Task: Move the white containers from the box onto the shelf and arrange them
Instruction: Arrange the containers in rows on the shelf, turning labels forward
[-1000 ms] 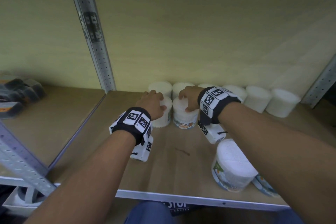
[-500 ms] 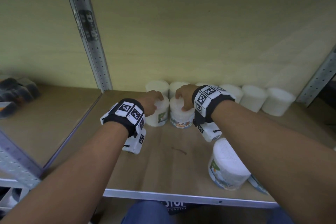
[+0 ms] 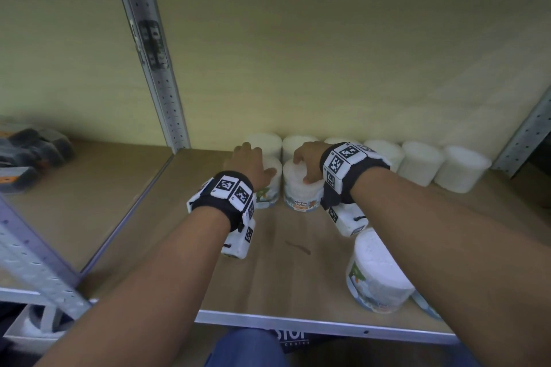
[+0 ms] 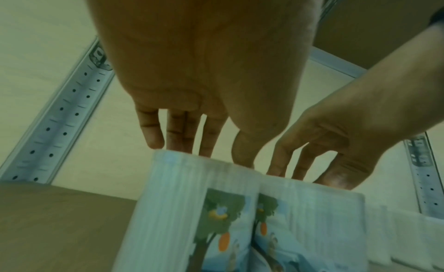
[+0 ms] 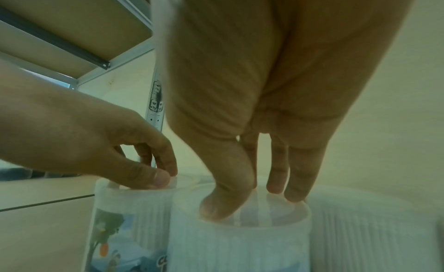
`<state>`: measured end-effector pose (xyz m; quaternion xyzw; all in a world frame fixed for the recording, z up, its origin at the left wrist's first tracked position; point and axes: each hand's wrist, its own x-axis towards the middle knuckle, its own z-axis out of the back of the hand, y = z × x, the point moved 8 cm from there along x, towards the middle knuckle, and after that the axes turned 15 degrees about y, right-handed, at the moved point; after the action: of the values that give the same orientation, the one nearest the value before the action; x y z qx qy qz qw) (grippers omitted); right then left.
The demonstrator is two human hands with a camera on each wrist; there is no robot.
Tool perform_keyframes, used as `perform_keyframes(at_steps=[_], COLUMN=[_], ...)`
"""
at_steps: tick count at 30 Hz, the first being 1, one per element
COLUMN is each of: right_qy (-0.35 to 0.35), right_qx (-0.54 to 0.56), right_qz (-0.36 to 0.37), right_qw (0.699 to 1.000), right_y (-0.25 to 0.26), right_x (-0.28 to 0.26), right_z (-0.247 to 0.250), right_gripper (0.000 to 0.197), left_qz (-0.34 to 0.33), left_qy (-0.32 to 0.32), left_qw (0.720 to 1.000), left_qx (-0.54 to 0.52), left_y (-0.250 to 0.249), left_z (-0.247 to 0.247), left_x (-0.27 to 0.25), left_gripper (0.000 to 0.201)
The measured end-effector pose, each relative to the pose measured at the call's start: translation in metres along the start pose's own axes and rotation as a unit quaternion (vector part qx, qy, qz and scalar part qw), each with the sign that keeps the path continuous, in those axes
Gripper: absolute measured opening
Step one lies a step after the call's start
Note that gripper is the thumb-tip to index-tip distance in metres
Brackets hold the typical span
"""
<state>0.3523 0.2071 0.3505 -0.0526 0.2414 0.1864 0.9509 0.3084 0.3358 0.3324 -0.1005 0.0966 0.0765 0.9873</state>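
Two white ribbed containers with picture labels stand side by side on the wooden shelf (image 3: 185, 217), just in front of a back row of white containers (image 3: 420, 164). My left hand (image 3: 256, 161) grips the left container (image 3: 269, 188) from above, its thumb and fingertips on the lid rim (image 5: 134, 188). My right hand (image 3: 307, 161) holds the right container (image 3: 301, 194) by its lid, thumb (image 5: 223, 205) at the front and fingers behind. The left wrist view shows both hands on top of the two containers (image 4: 173, 209), which touch each other.
Another white container (image 3: 378, 277) stands near the shelf's front right, with one more (image 3: 423, 304) partly hidden under my right forearm. A perforated metal upright (image 3: 161, 68) rises at the shelf's left. Dark items (image 3: 26, 158) lie on the neighbouring shelf. The metal front edge (image 3: 298, 325) runs below.
Both hands stay on the same two front containers. The view has shifted a little, and I see no clear movement of the containers.
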Motion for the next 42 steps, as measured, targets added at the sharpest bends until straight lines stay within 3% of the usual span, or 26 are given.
perform_keyframes(at_steps=[4, 7, 11, 16, 19, 23, 27, 31, 37, 42], right_qy=[0.006, 0.020, -0.012, -0.028, -0.028, -0.028, -0.020, -0.009, 0.077, 0.075], right_qx=[0.006, -0.032, -0.028, 0.021, 0.007, -0.009, -0.011, -0.003, -0.075, -0.114], right_qz=[0.024, 0.045, 0.033, 0.055, 0.067, 0.071, 0.065, 0.031, 0.019, 0.010], right_qw=[1.000, 0.998, 0.999, 0.998, 0.997, 0.997, 0.998, 0.999, 0.994, 0.991], right_y=[0.001, -0.004, -0.004, -0.007, -0.003, -0.001, -0.002, -0.005, -0.010, -0.010], right_x=[0.011, 0.035, 0.013, 0.016, 0.011, 0.007, 0.009, 0.006, 0.092, 0.101], right_z=[-0.007, -0.009, -0.004, -0.004, -0.003, -0.003, -0.002, -0.002, -0.017, -0.018], right_gripper=[0.064, 0.087, 0.060, 0.058, 0.059, 0.058, 0.058, 0.057, 0.071, 0.073], left_qz=[-0.007, -0.025, -0.046, -0.071, -0.062, -0.007, 0.013, -0.005, -0.048, -0.051], left_qy=[0.005, 0.037, 0.082, 0.133, 0.114, -0.005, 0.018, 0.029, 0.081, 0.079], left_qw=[1.000, 0.999, 0.996, 0.989, 0.991, 0.999, 1.000, 1.000, 0.995, 0.995], left_qx=[0.005, 0.005, 0.001, 0.000, -0.026, -0.037, -0.002, 0.001, -0.022, -0.038], left_y=[-0.002, -0.004, -0.007, -0.015, -0.013, -0.001, 0.000, 0.000, -0.001, -0.001], left_z=[-0.001, 0.000, 0.000, 0.002, 0.004, 0.016, 0.002, 0.000, 0.002, 0.001], left_x=[0.001, 0.001, -0.002, -0.011, -0.009, -0.004, 0.001, 0.002, 0.000, -0.001], left_gripper=[0.051, 0.049, 0.047, 0.054, 0.052, 0.041, 0.055, 0.055, 0.052, 0.050])
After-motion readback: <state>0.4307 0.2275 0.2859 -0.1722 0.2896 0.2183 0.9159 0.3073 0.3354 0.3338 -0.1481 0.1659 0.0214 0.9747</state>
